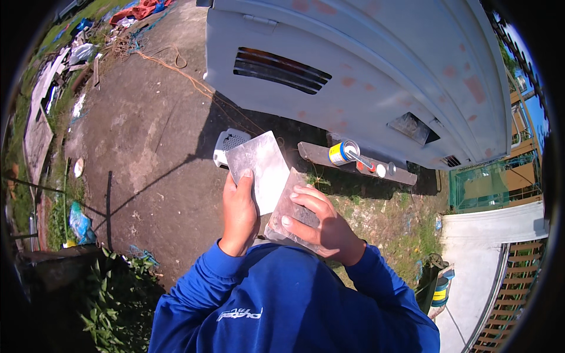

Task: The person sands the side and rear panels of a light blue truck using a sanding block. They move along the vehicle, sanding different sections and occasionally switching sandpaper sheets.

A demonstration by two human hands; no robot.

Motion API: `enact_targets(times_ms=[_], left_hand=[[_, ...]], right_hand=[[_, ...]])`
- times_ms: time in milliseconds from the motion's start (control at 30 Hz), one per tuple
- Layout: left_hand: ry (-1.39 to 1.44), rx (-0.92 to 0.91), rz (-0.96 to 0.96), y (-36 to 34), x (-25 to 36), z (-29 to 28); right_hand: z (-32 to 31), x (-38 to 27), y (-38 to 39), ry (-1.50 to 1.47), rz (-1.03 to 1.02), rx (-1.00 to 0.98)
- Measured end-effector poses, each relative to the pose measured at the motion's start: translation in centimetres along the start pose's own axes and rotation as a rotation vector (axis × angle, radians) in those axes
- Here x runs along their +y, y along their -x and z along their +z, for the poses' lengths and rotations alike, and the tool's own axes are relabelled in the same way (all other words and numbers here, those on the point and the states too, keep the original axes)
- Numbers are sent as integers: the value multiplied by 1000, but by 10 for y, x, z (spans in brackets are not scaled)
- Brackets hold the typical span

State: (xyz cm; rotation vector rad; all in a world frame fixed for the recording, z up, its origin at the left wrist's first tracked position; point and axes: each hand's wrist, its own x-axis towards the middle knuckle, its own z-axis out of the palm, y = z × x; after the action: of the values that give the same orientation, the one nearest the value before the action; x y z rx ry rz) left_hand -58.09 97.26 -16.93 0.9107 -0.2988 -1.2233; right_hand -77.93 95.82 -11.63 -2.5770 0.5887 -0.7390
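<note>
My left hand (240,203) grips a flat, pale grey square sheet (262,167) by its lower left edge, with the thumb on its face. Its surface catches the sun; whether it is sandpaper I cannot tell. In my right hand (321,226) is a dusty brownish-grey slab (291,206), with fingers spread over its face and the thumb side hidden. The two pieces meet or overlap at their neighbouring edges in front of my blue jacket. Both hands are closed on what they hold.
A large grey panelled body (353,65) with reddish patches and vents stands ahead. Below it, a plank (315,154) bears a yellow-and-blue can (338,154) and smaller containers. A white plastic stool (226,141) stands beyond the sheet. Orange cord (170,66) lies on the concrete; leafy plants (112,306) grow lower left.
</note>
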Motion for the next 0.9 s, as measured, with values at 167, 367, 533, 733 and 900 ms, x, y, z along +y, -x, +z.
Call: enact_targets(times_ms=[167,367,533,733,900], left_hand=[[75,-12,-193,7,0,-14],[-107,-88,30,9,14,-15],[-339,-99,162,10,16,-15],[-630,-238,111,18,15,-29],[-613,46,375,14,32,-35]], right_hand=[[-8,61,25,224,159,-133],[-6,34,9,333,-5,-151],[-6,27,-10,376,-64,-136],[-11,27,-22,364,-31,-168],[34,-1,-19,137,-115,-288]])
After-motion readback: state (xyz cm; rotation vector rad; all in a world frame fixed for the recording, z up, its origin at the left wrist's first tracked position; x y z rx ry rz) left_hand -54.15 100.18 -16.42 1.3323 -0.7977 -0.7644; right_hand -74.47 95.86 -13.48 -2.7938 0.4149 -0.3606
